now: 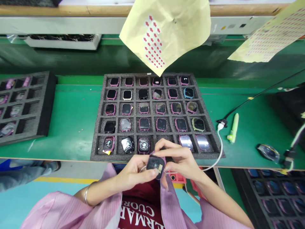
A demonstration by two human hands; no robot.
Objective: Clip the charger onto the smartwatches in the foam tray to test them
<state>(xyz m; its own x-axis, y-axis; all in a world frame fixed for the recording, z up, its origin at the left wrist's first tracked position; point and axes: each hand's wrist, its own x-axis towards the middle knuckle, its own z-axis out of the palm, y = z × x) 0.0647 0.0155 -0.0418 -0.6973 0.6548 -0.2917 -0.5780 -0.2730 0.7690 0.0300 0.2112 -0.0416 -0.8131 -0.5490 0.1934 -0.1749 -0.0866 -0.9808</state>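
Observation:
A smartwatch [152,163] with a dark screen, a purple rim and a small yellowish sticker is held between both hands, just off the front edge of the foam tray. My left hand [138,171] is closed on it from the left, its thumb across the lower screen. On the other side, my right hand [178,159] pinches the right edge with its fingertips. A white cable [220,143] comes from the right and passes behind my right hand to the watch; its end is hidden. The grey foam tray [95,140] holds rows of watches, mostly purple-rimmed.
A second foam tray [43,108] lies at left, another tray of watches [257,197] at lower right. On the green bench [71,127] are a light-green pen-like tool [234,127] and a plastic-wrapped item [269,152]. A yellow sticker sheet [181,35] hangs above the middle tray.

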